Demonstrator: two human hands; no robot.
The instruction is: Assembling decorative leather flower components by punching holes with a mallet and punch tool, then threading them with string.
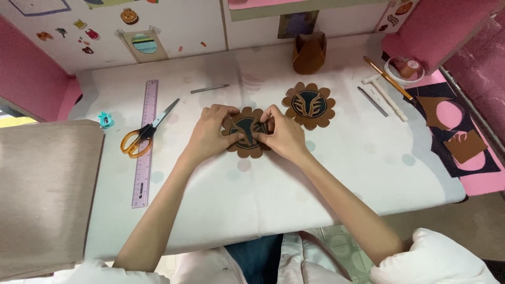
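A worktop (pixel 326 173) covered with a pale, faintly dotted sheet is seen from above. At its centre a brown scalloped leather disc with a dark antler-patterned middle (pixel 245 132) is laid, and a second brown scalloped disc of the same pattern (pixel 309 105) is found just beside it at two o'clock. At nine o'clock orange-handled scissors (pixel 143 134) are laid across a long translucent purple ruler (pixel 145 142), with a small teal object (pixel 105 120) further out. A thin grey metal rod (pixel 209 89) is placed at eleven o'clock. A folded brown leather piece (pixel 309 53) is stood at twelve o'clock. At two o'clock a slim grey tool (pixel 372 101), a white T-shaped tool (pixel 387 96) and a wooden-handled stick (pixel 388 79) are laid near one another.
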